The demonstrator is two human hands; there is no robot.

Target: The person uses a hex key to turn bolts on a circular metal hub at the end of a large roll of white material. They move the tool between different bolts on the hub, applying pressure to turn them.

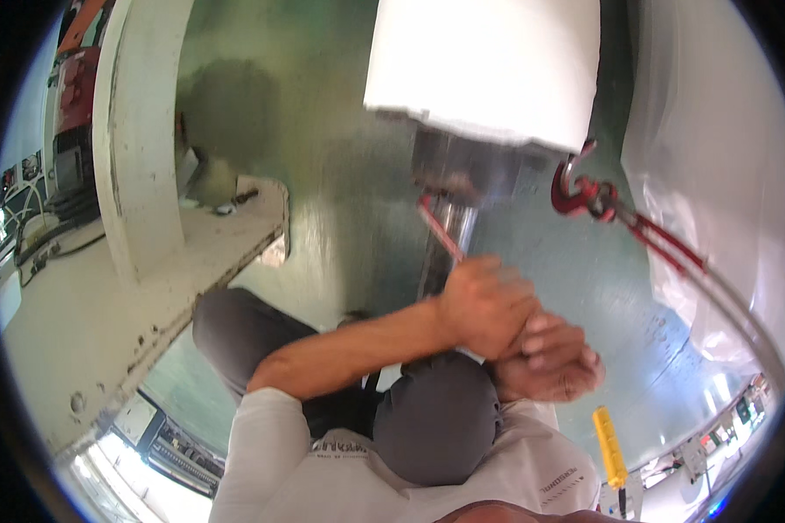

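Two hands are seen clasped together near the middle of the view, over the bent knees. The left hand [487, 305] is closed in a fist around the lower end of a thin red-handled tool [439, 228]; the right hand [551, 362] is curled under and against the left, fingers folded, and whether it also grips the tool cannot be told. Motion blur is present on both.

The red-handled tool is angled up and left from the left fist, its upper end meeting the underside of a metal cylinder [452, 228] that hangs below a white block [488, 65]. Contact at the tip is too blurred to confirm.

Progress, judged from this alone: the tool is already taken up and set to the metal part, so the work on that part seems under way, not finished; nothing loose or removed is seen beside it.

A red hook [577, 190] with red straps is hung just right of the cylinder, apart from the hands. A yellow handle-like object [610, 446] lies on the green floor [340, 174] below the right hand, untouched. A worn white worktop [87, 314] is seen at left, well apart from both hands.
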